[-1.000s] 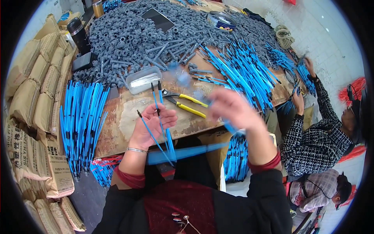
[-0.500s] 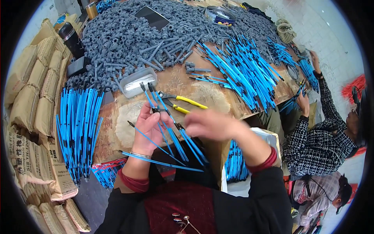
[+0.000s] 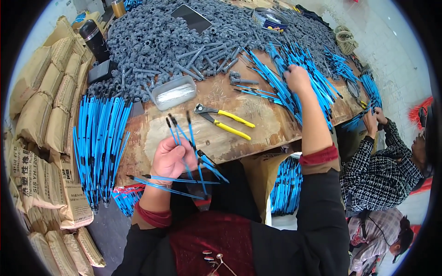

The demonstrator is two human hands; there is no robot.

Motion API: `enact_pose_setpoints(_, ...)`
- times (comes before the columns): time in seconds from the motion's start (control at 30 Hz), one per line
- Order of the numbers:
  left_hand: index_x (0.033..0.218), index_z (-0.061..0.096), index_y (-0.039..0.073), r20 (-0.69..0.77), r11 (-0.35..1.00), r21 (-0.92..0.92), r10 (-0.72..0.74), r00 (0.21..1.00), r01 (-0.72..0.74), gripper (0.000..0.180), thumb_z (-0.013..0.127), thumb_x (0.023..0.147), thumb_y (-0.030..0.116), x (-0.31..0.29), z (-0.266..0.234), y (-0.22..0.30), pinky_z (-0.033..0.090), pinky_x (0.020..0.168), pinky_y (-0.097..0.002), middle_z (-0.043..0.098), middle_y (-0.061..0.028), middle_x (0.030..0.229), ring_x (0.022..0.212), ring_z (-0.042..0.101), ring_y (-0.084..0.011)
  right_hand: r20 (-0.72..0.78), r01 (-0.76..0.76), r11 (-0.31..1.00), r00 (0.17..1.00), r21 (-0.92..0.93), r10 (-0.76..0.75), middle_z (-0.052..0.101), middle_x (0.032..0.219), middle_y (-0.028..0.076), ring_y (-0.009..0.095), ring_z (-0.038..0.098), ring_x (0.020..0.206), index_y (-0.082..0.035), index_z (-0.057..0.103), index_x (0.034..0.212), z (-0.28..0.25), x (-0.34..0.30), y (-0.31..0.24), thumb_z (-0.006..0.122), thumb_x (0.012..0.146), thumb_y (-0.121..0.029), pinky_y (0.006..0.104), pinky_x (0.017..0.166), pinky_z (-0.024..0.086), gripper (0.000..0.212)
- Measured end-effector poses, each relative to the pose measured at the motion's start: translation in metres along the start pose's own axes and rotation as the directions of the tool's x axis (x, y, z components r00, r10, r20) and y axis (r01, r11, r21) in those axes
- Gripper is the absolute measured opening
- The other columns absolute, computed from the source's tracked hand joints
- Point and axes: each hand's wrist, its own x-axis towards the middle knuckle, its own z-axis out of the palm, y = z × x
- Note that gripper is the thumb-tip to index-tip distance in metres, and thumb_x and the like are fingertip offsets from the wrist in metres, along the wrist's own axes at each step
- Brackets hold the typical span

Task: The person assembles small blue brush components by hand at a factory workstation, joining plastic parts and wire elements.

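Observation:
My left hand (image 3: 172,158) is above the table's near edge, thumb and fingers closed round several thin blue sticks with black ends (image 3: 201,158), which fan out at different angles. Reaching to the right, my right hand (image 3: 298,79) is at a pile of similar blue sticks (image 3: 317,87). Its curled fingers seem to grip some of them, though the spot is partly blurred. Between my hands lie pincers with yellow handles (image 3: 236,118), untouched. Beyond them stands a clear tray (image 3: 179,104) of fine whitish pins.
A big heap of grey plastic fittings (image 3: 152,34) covers the far table, with a dark tablet (image 3: 191,18) and a round tin (image 3: 271,26) on it. More blue sticks (image 3: 101,142) lie left, beside brown sacks (image 3: 50,119). A co-worker's hands (image 3: 374,120) handle sticks at right.
My right hand has moved away from the sticks in my left hand, out to the pile on the right. My left hand keeps its hold. The view has shifted slightly.

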Motion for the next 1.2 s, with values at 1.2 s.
enact_pose_setpoints(1.2, 0.108, 0.051, 0.005, -0.199, 0.991, 0.024, 0.131, 0.971, -0.129, 0.028, 0.06, 0.081, 0.005, 0.036, 0.011, -0.006, 0.051, 0.057, -0.0329, 0.064, -0.015, 0.086, 0.066, 0.062, -0.0217, -0.091, 0.42, 0.55, 0.845, 0.722, -0.526, 0.065, 0.088, 0.014, 0.032, 0.062, 0.076, -0.009, 0.063, 0.1, -0.001, -0.062, -0.097, 0.055, 0.085, -0.021, 0.0335, 0.066, 0.049, 0.021)
